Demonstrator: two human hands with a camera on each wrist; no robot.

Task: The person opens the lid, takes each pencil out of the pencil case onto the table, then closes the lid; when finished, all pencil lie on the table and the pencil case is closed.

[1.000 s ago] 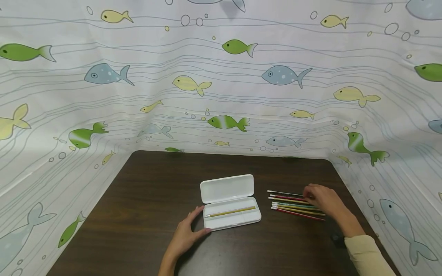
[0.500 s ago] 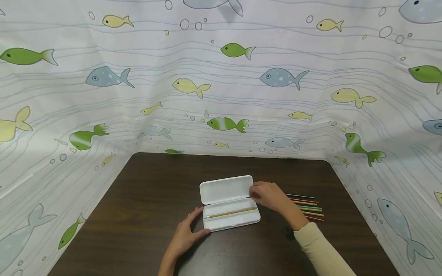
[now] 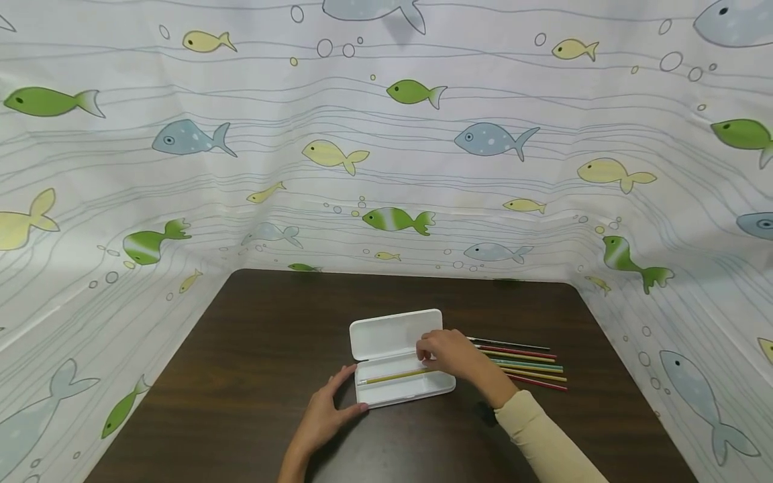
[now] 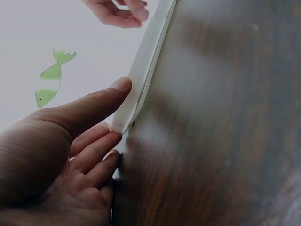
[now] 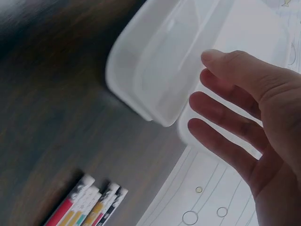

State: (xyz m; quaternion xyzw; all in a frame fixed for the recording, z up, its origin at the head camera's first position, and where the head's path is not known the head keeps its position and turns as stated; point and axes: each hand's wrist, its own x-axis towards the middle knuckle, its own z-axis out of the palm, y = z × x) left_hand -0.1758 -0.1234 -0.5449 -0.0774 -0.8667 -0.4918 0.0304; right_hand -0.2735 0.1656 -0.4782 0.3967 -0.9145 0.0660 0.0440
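Observation:
A white pencil case (image 3: 401,388) lies with its lid (image 3: 392,337) raised. A yellow pencil (image 3: 392,378) rests lengthwise inside. My left hand (image 3: 323,412) grips the case's left end, thumb at the front corner and index finger at the back one. In the left wrist view that thumb (image 4: 106,101) lies against the case edge. Over the right part of the case is my right hand (image 3: 449,352), fingers bent downward. In the right wrist view its thumb is near the index fingertip, and no object shows between them. To the right lie several loose pencils (image 3: 537,368).
The dark wooden table (image 3: 260,335) carries the case and pencils. A white curtain printed with fish (image 3: 398,154) rises along the table's back and sides. The right forearm's pale sleeve (image 3: 543,433) reaches in from the lower right.
My right hand has moved left from the loose pencils to the open case, then a little further inward over it. My left hand keeps its place at the case's end.

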